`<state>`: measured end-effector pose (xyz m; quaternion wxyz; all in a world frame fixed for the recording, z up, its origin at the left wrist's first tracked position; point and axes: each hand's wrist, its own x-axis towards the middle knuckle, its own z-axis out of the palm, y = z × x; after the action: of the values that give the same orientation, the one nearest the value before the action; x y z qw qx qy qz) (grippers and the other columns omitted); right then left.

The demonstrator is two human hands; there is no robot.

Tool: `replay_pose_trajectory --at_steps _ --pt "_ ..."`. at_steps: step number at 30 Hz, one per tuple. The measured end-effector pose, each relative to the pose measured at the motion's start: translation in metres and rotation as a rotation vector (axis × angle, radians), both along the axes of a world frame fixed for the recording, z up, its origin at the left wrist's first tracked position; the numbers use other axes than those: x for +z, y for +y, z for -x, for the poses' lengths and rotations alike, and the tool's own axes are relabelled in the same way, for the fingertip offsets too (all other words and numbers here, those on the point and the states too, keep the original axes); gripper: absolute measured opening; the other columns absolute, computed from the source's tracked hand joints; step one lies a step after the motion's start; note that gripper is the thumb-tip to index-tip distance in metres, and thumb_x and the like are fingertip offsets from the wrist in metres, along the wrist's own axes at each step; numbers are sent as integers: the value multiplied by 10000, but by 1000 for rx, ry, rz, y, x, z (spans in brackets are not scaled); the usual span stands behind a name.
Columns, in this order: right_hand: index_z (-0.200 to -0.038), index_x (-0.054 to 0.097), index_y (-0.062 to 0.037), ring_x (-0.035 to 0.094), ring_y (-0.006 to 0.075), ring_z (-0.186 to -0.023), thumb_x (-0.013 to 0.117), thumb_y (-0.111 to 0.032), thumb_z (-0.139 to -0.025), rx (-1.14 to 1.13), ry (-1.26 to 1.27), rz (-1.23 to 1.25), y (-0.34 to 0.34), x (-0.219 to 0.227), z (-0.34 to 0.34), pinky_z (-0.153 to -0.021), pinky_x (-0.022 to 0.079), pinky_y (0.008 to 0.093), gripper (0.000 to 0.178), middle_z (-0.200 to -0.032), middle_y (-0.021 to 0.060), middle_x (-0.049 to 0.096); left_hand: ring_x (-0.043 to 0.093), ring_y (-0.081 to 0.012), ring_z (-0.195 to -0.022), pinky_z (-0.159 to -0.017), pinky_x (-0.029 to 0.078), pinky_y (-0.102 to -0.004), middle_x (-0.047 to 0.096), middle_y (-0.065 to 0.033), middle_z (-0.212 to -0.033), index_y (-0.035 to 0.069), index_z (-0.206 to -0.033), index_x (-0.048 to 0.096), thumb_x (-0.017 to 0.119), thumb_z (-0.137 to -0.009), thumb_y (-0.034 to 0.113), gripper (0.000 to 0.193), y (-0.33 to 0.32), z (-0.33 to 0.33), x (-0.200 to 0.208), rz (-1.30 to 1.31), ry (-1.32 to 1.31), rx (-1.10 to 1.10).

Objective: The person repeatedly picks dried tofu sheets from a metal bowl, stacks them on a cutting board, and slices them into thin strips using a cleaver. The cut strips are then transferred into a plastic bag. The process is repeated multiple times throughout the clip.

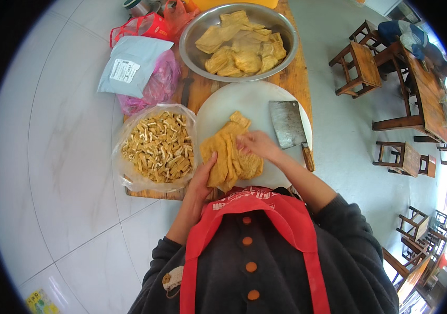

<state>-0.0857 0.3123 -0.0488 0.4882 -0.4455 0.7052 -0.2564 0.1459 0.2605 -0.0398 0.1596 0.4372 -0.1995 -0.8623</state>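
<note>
A stack of yellow-brown, wrinkled fried tofu sheets (226, 157) lies on the round white cutting board (213, 107). My left hand (201, 179) grips the stack's near left edge, thumb on top and the other fingers hidden beneath. On the right side of the stack, my right hand (257, 145) has its fingers curled in a pinch at the sheets. A cleaver (287, 125) with a wooden handle rests flat on the board's right side. To the left of the board, a clear plastic bag (120, 152) holds many cut strips (158, 149) of the same food.
Beyond the board stands a steel bowl (184, 52) of whole sheets. Grey (134, 60), pink (160, 83) and red bags (147, 26) crowd the wooden table's (302, 63) far left. Wooden stools (362, 68) and another table (427, 99), with a person beside it, stand off to the right.
</note>
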Motion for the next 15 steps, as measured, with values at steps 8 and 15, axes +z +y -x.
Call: replay_pose_trajectory --at_steps 8,15 --pt "-925 602 -30 635 319 -914 726 -337 -806 -70 667 89 -46 -21 -19 -759 508 424 352 -953 175 657 626 -222 -1075 -921 525 -376 620 -77 -1235 60 -1301 519 643 -935 328 470 -9 -14 1 -113 65 290" --pt "-1030 584 -13 606 229 -726 671 -271 -878 -104 17 76 -24 -25 10 -674 479 352 311 -854 124 634 602 -213 -1104 -945 501 -352 603 -89 -1247 47 -1336 486 666 -921 310 524 -12 9 27 69 111 217"
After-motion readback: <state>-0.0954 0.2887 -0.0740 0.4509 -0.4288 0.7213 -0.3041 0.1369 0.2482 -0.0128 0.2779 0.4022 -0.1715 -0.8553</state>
